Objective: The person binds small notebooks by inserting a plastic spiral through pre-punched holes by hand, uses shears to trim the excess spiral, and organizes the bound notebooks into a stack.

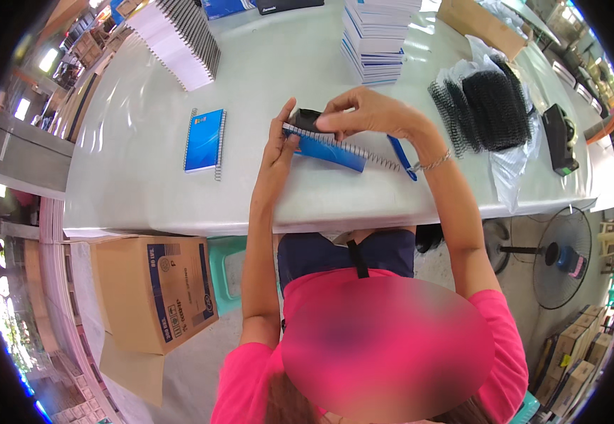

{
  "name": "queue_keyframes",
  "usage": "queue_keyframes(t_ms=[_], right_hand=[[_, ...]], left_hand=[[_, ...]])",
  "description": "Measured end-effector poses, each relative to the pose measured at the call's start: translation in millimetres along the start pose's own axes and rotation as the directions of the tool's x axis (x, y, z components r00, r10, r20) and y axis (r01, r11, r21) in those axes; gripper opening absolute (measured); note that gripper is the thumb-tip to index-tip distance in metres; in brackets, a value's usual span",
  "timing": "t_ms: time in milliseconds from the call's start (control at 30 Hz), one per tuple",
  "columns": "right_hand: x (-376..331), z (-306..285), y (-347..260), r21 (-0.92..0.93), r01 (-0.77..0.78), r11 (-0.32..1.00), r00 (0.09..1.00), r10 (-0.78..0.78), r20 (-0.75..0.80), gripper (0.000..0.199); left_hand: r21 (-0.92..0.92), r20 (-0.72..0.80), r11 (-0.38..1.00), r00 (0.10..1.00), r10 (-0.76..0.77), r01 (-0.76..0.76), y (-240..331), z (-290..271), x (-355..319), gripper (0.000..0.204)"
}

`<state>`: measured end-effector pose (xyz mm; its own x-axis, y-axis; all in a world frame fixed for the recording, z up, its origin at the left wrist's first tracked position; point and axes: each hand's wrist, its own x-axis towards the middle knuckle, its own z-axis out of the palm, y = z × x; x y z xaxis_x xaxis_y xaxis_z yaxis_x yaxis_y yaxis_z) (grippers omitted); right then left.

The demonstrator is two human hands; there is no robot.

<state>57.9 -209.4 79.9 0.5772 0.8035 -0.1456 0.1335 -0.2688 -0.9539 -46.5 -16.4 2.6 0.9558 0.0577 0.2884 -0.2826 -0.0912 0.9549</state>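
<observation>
A small blue-covered notebook (332, 152) is tilted up over the table in front of me. My left hand (279, 140) is closed on its left end, the thumb on the blue cover. Along its upper edge runs a wire spiral coil (374, 157), whose loose end sticks out past the right corner. My right hand (363, 113) reaches across from the right, fingertips pinched together at that edge beside a dark object (307, 117). Exactly what the pinch holds is hidden. Beneath the right wrist lies a blue-handled tool (402, 158).
Another blue spiral notebook (204, 141) lies at left. Tall stacks of coil-bound books (180, 42) and blue-edged booklets (376, 46) stand behind. At right are black coils (494, 106) on plastic and a tape dispenser (560, 138). A cardboard box (155, 290) and fan (561, 254) flank me.
</observation>
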Motion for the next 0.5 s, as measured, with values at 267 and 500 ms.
queue_keyframes(t_ms=[267,500], right_hand=[[4,-1,16,-0.019,0.033,0.999,0.995,-0.034,-0.095,0.054],[-1,-3,11,-0.316,-0.054,0.947,0.968,-0.029,-0.251,0.051]], left_hand=[[0.051,-0.008,0.998,1.0,0.028,-0.028,-2,1,5,0.055],[0.084,-0.002,0.996,1.0,-0.004,0.004,7,7,5,0.052]])
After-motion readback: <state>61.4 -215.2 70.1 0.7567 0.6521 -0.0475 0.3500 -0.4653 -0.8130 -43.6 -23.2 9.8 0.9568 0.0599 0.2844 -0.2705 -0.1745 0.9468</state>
